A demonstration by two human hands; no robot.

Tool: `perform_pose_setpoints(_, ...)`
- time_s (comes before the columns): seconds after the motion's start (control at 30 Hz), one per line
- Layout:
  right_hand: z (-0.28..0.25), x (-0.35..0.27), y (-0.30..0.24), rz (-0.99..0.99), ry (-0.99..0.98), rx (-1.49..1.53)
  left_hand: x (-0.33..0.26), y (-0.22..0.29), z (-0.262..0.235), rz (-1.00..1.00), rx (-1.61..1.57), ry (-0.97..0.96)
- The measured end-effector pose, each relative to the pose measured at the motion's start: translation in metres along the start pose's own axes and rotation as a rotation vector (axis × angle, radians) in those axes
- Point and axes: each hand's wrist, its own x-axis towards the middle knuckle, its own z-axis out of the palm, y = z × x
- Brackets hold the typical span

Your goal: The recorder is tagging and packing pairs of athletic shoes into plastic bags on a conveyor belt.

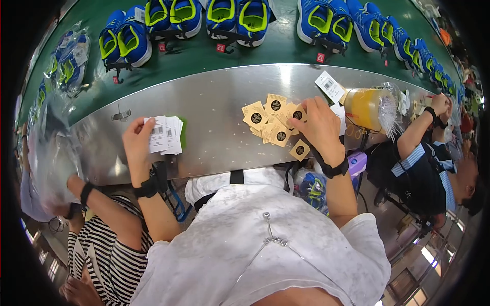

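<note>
My left hand is pinched on the left edge of a spread stack of white barcode tags. A bit of bright green shows from under that stack. To the right, a loose heap of square tan tags with round black marks lies on the metal table. Over the heap's right side, my right hand has thumb and finger closed on one tan tag. A single tan tag lies at the heap's near edge.
Blue and lime shoe pairs on black hangers line the green surface behind the metal table. A yellow cylinder with clear plastic fasteners stands right, near a white tag. Co-workers sit on both sides; the left one handles clear bags.
</note>
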Motion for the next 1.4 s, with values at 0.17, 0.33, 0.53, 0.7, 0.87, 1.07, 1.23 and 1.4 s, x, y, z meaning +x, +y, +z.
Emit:
perform_pose_setpoints(0.17,-0.011,-0.002,0.030,0.095,-0.014,0.381,-0.006,0.025,0.005,-0.023,-0.738,-0.185)
perform_pose_setpoints(0.33,-0.029,0.006,0.041,-0.001,-0.044,0.645,-0.050,0.096,0.082,0.079,-0.686,-0.462)
perform_pose_setpoints(0.53,-0.076,-0.017,0.052,-0.094,-0.035,0.912,-0.083,0.161,0.205,0.261,-0.286,-1.058)
perform_pose_setpoints(0.7,-0.101,-0.041,0.091,0.069,0.380,0.831,-0.095,0.199,0.246,0.244,-0.177,-1.107)
perform_pose_setpoints(0.87,-0.098,-0.068,0.185,0.450,1.194,0.933,-0.098,0.232,0.292,0.521,-0.186,-1.186)
perform_pose_setpoints(1.07,-0.080,-0.084,0.224,0.534,0.992,1.449,-0.126,0.257,0.375,1.450,-0.110,-1.171)
perform_pose_setpoints(1.23,-0.099,-0.074,0.227,0.429,1.136,1.355,-0.148,0.258,0.437,1.361,0.052,-1.244)
perform_pose_setpoints(1.4,-0.167,-0.099,0.214,0.118,1.693,0.756,-0.154,0.259,0.441,1.375,0.178,-1.195)
